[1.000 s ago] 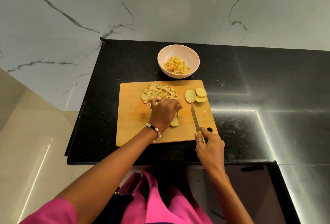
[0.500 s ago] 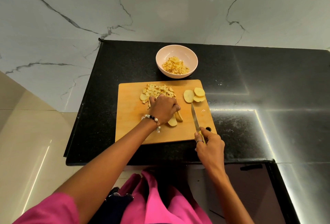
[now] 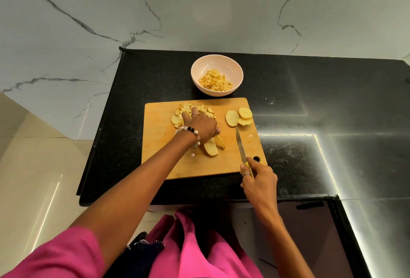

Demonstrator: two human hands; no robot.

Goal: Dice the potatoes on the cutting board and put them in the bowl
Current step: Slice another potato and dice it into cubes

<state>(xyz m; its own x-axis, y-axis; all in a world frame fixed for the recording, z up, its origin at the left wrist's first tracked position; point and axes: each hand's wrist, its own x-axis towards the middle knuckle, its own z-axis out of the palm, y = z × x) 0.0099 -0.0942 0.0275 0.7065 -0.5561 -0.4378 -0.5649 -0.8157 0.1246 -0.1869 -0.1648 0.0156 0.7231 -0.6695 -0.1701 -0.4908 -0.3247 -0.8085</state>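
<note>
We recorded a wooden cutting board (image 3: 159,144) lying on a black counter (image 3: 310,100), with a pale bowl (image 3: 199,64) just behind its far edge. The bowl held a heap of diced potato (image 3: 216,82). A second pile of dice (image 3: 190,109) lay on the far left part of the board. Three round potato slices (image 3: 238,117) overlapped near the far right corner, and two long potato strips (image 3: 214,145) lay mid-board.

Our left hand (image 3: 199,125) lay over the pile of dice on the board, fingers extended and spread into the pieces, wrist above the strips; we noted a bead bracelet (image 3: 190,132) on that wrist. We could not tell whether any pieces were gripped beneath the palm.

Our right hand (image 3: 258,180) was curled round the yellow handle of a knife (image 3: 240,144) at the board's near right corner. The blade pointed away from us, toward the slices, right of the strips.
</note>
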